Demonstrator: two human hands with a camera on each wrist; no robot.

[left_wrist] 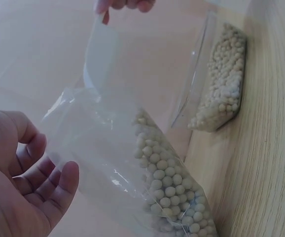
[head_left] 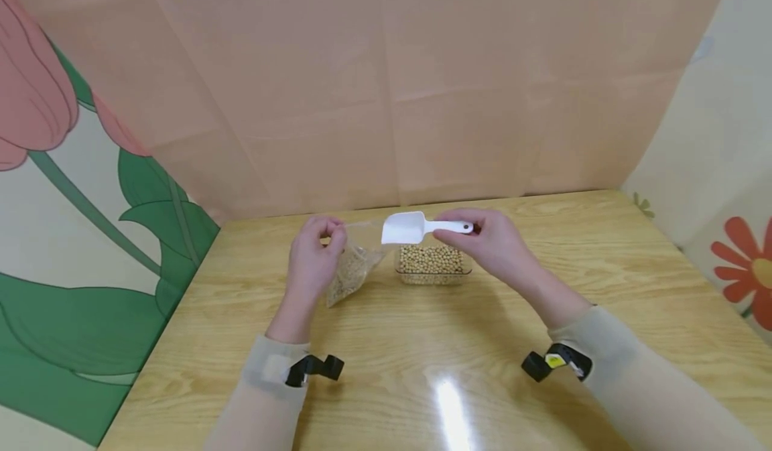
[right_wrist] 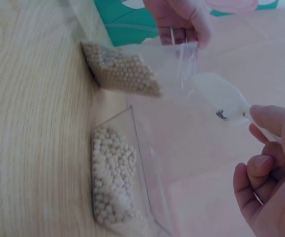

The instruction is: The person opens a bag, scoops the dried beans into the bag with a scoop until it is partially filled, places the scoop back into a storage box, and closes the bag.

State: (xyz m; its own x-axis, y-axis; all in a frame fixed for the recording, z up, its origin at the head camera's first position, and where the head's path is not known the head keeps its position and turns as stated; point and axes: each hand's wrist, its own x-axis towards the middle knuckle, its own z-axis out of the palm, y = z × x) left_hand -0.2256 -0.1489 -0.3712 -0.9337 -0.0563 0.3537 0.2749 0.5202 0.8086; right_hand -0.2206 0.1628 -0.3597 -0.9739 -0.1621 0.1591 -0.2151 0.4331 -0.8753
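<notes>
My left hand (head_left: pixel 316 253) pinches the upper edge of a clear plastic bag (left_wrist: pixel 108 133) between thumb and fingers. Round pale beans (left_wrist: pixel 169 185) fill the bag's lower part, which hangs down toward the table. My right hand (head_left: pixel 497 243) grips the handle of a white scoop (head_left: pixel 404 228), its blade pointing left. In the right wrist view the tip of the scoop (right_wrist: pixel 219 96) overlaps the bag's mouth, and a small dark mark shows on the blade. Below the scoop, a clear rectangular container (head_left: pixel 433 280) of the same sort of beans stands on the table.
The wooden table (head_left: pixel 386 357) ends at a pink sheet (head_left: pixel 386 102) hung along its back. A wall with painted tulips (head_left: pixel 78 236) is on the left, and one with a red flower (head_left: pixel 748 267) on the right. Each wrist carries a strapped black camera.
</notes>
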